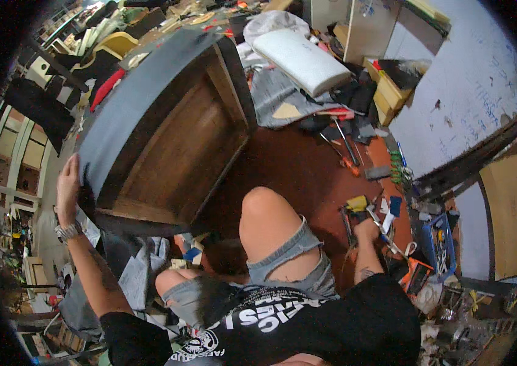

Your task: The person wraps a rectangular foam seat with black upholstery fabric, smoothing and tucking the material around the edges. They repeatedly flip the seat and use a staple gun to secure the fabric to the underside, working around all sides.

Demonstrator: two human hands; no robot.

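A large wooden-framed piece (176,143), covered in dark grey-blue cloth (148,82) along its outer side, stands tilted on my left, its bare brown inside facing me. My left hand (68,186) rests against its near left edge, fingers stretched out along the cloth. On the right, my right hand (366,230) is down among hand tools on the red-brown floor, fingers curled. A yellow tool part (357,203) lies just beyond its fingertips. A long metal tool (385,235) passes beside it. Whatever those fingers hold is hidden.
Orange-handled screwdrivers (350,165) lie farther out on the floor. Beyond them is a white cushion-like block (301,61) on grey cloth. A blue basket (440,247) and an orange-and-black tool (416,276) sit at right, near a pale marked panel (466,91). My bent knee (267,213) stands between my hands.
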